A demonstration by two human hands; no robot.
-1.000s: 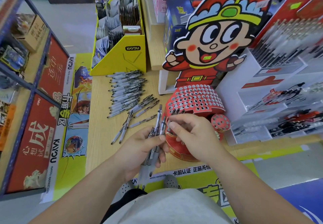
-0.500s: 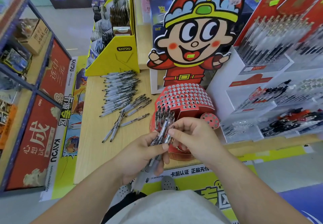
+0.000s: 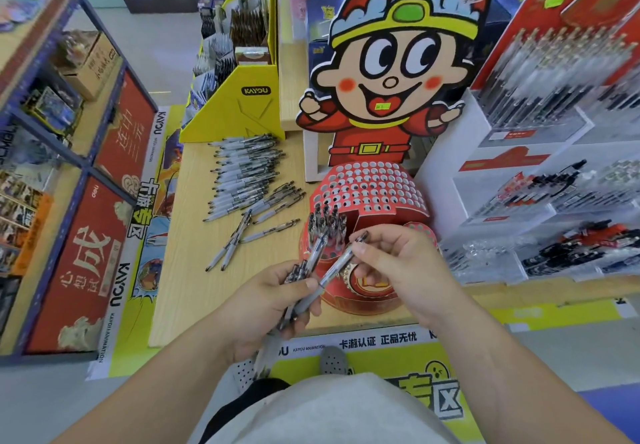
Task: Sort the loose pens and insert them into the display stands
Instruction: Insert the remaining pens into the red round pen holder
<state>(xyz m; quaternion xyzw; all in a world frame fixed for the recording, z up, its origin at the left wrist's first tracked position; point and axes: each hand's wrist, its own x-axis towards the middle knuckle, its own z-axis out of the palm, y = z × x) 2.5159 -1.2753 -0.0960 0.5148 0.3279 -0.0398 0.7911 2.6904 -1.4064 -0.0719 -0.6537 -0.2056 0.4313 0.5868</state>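
**What Hands, Blur and the Frame Edge Conceal**

The left hand [image 3: 277, 301] covers the middle of its pen bundle [image 3: 298, 270], so the count cannot be told. The right hand [image 3: 398, 263] hides part of the single pen [image 3: 337, 263] it pinches and the display stand's [image 3: 370, 190] lower front. The racks [image 3: 554, 72] at the right blur into streaks. The cartoon figure's [image 3: 401, 72] hat is cropped at the top edge.

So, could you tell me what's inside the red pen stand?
The red stand holds a cluster of pens upright at its front left; other visible holes look empty. The right hand and its pen hide part of the lower tier.
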